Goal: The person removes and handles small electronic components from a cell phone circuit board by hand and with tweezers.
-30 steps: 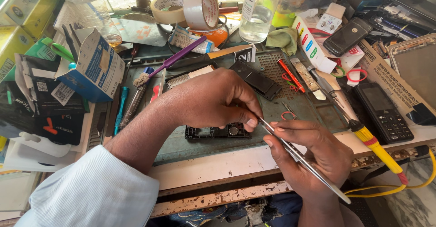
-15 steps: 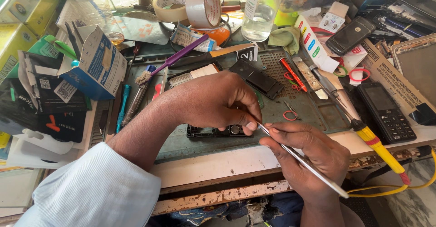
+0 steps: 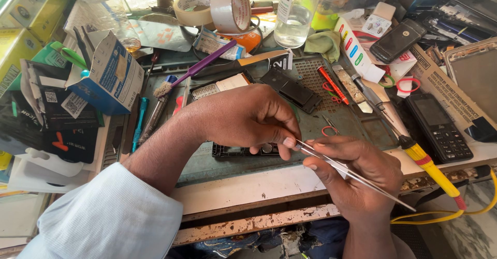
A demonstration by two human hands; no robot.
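My left hand [image 3: 248, 118] lies over a small black phone part [image 3: 243, 150] on the green work mat [image 3: 357, 124] and presses it down with its fingers. My right hand [image 3: 357, 176] grips thin metal tweezers [image 3: 352, 172], with the tips meeting my left fingertips at the part. Most of the part is hidden under my left hand.
A yellow-handled soldering iron [image 3: 429, 163] lies to the right, by a black keypad phone [image 3: 437, 127]. Tape rolls [image 3: 215, 5], a clear bottle [image 3: 295, 13], a purple brush [image 3: 194, 70], screwdrivers and a blue box [image 3: 111, 72] crowd the bench. The wooden bench edge [image 3: 259, 189] runs below.
The view has shifted slightly. Both hands stay at the part, and the tweezers have tilted a little while their tips stay at my left fingertips.
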